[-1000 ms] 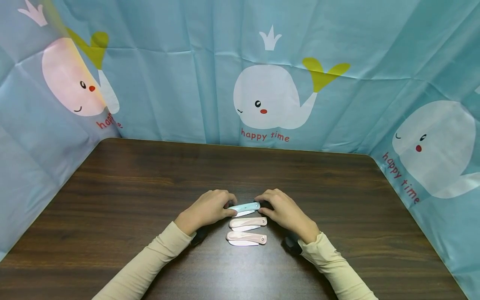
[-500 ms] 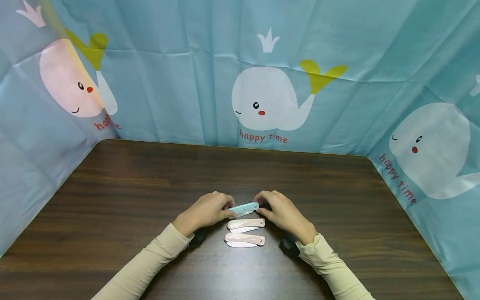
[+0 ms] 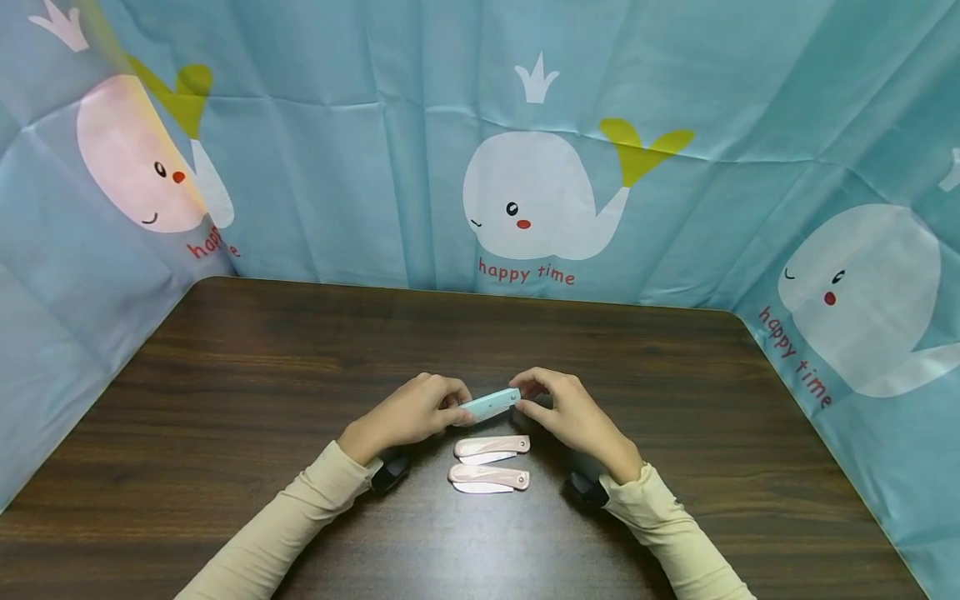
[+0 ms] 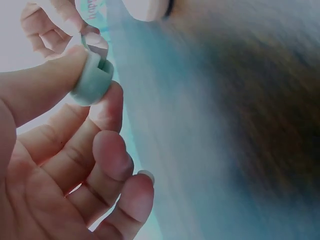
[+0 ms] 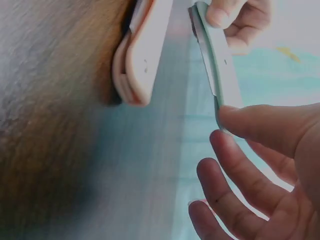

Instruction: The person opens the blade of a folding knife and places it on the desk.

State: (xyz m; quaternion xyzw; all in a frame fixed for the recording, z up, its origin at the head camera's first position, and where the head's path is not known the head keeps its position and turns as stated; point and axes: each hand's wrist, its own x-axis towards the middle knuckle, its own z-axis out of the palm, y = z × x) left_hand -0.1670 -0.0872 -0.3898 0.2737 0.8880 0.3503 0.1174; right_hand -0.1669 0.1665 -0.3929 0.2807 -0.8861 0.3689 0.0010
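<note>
A mint-green folding fruit knife (image 3: 489, 406) spans the gap between the two hands, tilted up to the right, its blade folded into the handle. My left hand (image 3: 411, 410) pinches its left end between thumb and fingers; the left wrist view shows the handle end (image 4: 92, 86) against the thumb. At the other end, my right hand (image 3: 568, 414) grips the handle between thumb and index finger, with the remaining fingers spread below in the right wrist view. Nearer the body lie two pink folding knives, the upper one (image 3: 491, 447) and the lower one (image 3: 487, 476), blades partly showing.
The dark wood-grain table (image 3: 285, 358) spreads out all around. A light blue curtain (image 3: 322, 167) with whale prints hangs behind its far edge and along the sides. Black wrist cameras sit under both wrists, the right one (image 3: 587, 490) beside the pink knives.
Both hands have risen a little with the mint-green knife, which now tilts more and hides its blade from the head view. The pink knives stay where they were.
</note>
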